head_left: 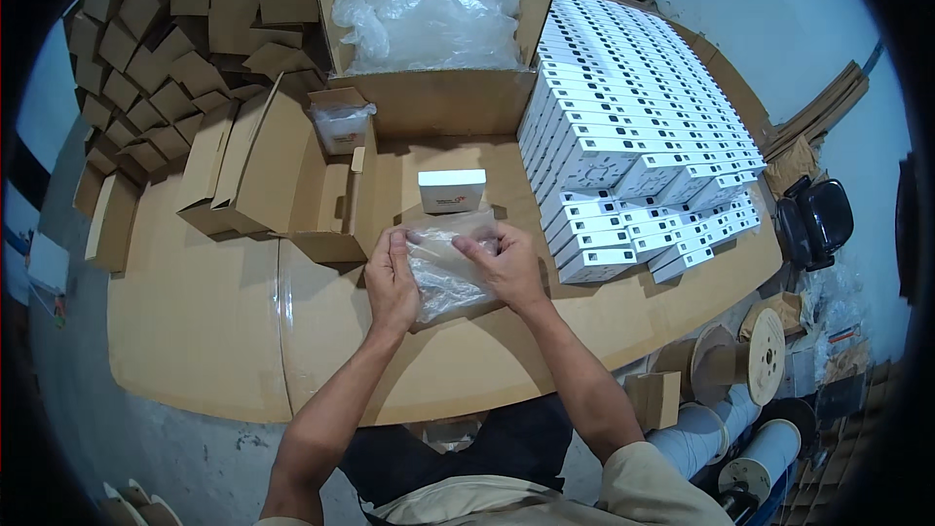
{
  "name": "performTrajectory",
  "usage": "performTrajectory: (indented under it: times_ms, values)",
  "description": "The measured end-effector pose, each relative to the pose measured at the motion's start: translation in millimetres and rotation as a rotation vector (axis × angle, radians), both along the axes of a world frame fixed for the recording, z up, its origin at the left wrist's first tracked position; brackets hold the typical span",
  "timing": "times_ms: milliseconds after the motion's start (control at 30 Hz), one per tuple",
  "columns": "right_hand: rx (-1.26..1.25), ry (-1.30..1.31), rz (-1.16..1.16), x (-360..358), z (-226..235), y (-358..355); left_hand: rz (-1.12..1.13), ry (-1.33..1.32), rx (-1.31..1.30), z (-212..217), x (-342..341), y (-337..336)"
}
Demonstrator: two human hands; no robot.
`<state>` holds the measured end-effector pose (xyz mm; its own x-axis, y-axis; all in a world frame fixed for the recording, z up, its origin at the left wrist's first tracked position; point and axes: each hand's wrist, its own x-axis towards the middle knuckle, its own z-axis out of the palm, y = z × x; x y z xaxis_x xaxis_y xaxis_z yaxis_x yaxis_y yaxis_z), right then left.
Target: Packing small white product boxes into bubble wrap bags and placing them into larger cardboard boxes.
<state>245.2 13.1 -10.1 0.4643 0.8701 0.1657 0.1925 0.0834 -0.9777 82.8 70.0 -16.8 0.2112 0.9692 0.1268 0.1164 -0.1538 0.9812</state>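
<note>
Between my two hands is a clear plastic bag (443,278), held over the cardboard-covered table (380,370). My left hand (392,282) pinches the bag's left edge. My right hand (511,263) grips its upper right side, the thumb lying across the film. Whether anything is inside the bag I cannot tell. Just beyond the bag stands a small white box (452,192) with a small orange and dark print on its front. An open cardboard carton (336,205) sits to the left of my left hand.
Stacked white boxes (594,166) fill the table's right side. A large carton of clear bags (429,15) stands at the back. Several empty brown cartons (146,68) are piled at the far left. Cable spools (765,356) and a black chair (816,219) stand off to the right.
</note>
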Motion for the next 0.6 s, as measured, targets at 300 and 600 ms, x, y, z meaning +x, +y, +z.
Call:
performTrajectory:
  times_ms: [300, 600]
  values:
    - [-0.119, 0.118, 0.071, 2.1, -4.9, -1.4, 0.07, 0.026, 0.032, 0.8, -4.0, 5.0]
    - [0.033, -0.074, -0.078, -9.4, -5.2, -1.0, -0.107, -0.248, -0.274, 3.5, 4.3, -5.3]
